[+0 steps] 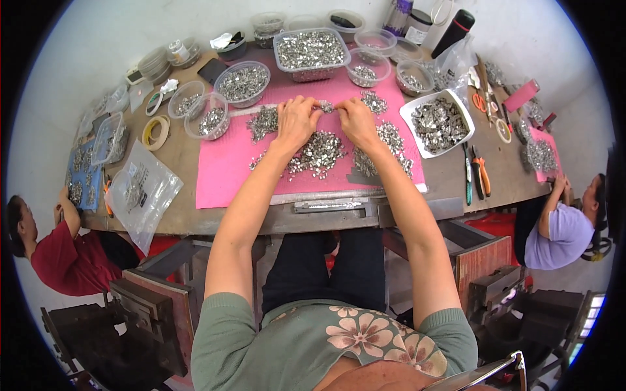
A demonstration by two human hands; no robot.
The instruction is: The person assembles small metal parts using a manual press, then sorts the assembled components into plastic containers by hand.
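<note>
My left hand [298,122] is bent over the far part of the pink mat [222,163], fingers curled together beside a pile of small silver metal pieces [263,123]. Opposite it, my right hand [357,122] has its fingertips pressed together. A small cluster of shiny metal pieces [327,106] sits between the two sets of fingertips. What each hand pinches is too small or hidden to make out. Nearer to me, a larger heap of metal pieces [318,155] lies between my forearms, and another heap [391,144] is by my right forearm.
Tubs of metal pieces line the back, including a rectangular tub [312,51]. A white tray [417,146], pliers [481,173] and tweezers [467,174] are at right. Tape rolls [155,133] and a plastic bag [153,189] lie left. Co-workers sit at both sides.
</note>
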